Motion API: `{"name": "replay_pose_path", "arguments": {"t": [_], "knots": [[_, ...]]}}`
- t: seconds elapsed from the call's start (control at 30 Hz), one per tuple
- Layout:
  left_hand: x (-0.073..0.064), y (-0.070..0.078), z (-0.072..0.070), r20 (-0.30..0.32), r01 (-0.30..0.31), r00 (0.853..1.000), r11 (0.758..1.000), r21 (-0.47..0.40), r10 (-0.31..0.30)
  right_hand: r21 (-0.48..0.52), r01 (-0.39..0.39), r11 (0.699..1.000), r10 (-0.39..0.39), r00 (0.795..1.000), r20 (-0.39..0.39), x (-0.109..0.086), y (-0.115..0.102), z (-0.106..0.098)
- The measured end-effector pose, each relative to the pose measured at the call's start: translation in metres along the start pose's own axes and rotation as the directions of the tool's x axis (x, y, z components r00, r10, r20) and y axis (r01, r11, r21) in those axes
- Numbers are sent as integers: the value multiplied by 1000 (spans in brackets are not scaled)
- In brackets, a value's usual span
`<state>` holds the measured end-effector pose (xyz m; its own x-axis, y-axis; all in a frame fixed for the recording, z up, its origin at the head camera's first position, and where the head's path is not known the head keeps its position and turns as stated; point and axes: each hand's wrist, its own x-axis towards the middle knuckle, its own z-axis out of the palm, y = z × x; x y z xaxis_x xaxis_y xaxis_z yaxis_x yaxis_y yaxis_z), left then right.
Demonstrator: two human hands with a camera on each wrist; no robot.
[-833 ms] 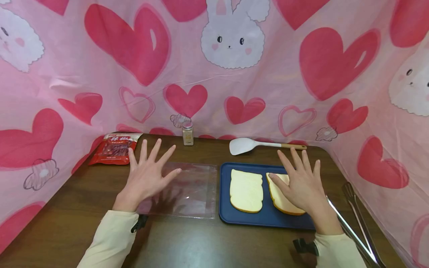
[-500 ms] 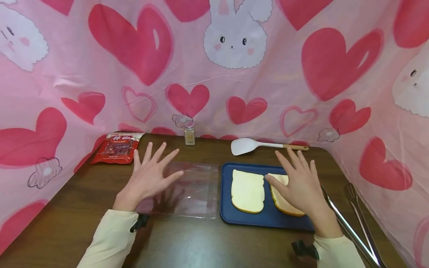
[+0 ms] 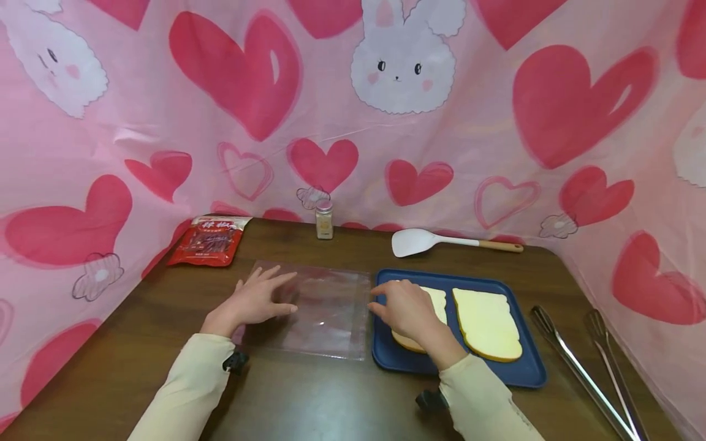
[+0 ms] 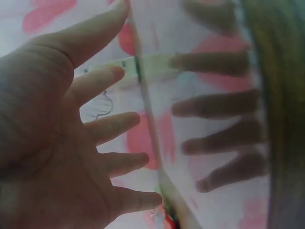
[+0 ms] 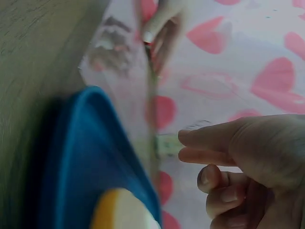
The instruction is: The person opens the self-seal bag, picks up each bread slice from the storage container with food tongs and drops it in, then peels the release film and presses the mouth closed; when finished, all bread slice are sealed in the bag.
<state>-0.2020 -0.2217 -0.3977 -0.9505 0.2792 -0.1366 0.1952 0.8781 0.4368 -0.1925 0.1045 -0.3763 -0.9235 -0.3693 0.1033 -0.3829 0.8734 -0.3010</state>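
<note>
A clear plastic bag (image 3: 331,312) lies flat on the table in the head view. Over its left end hovers my left hand (image 3: 250,304), fingers spread and holding nothing. In the left wrist view the glossy sheet mirrors those fingers. To the bag's right is a dark blue tray (image 3: 532,373) with a left bread slice (image 3: 439,300) and a right bread slice (image 3: 488,324). My right hand (image 3: 410,312) hangs above the tray's left side and partly hides the left slice. Its thumb and index finger (image 5: 205,136) stretch out with a gap, the others curl loosely around nothing.
Along the back stand a red packet (image 3: 212,241) with dark contents, a small seasoning jar (image 3: 324,222) and a white spatula (image 3: 413,242) with a wooden handle. Metal tongs (image 3: 579,367) lie right of the tray. A pink heart-print cloth (image 3: 265,73) walls the table.
My right hand has moved left and lower, from over the right slice to the tray's left edge, its fingers drawing in. The left hand has lowered toward the bag. The view has shifted slightly.
</note>
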Motion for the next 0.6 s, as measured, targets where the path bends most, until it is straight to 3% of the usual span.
{"name": "replay_pose_path", "arguments": {"t": [0.33,0.6], "knots": [[1,-2,11,2,-31,1000,999,-42,31,-83,10,996,2,989,151,21,-6,32],[3,2,14,7,-24,1000,1000,18,24,-95,-14,995,30,986,165,22,-6,37]]}}
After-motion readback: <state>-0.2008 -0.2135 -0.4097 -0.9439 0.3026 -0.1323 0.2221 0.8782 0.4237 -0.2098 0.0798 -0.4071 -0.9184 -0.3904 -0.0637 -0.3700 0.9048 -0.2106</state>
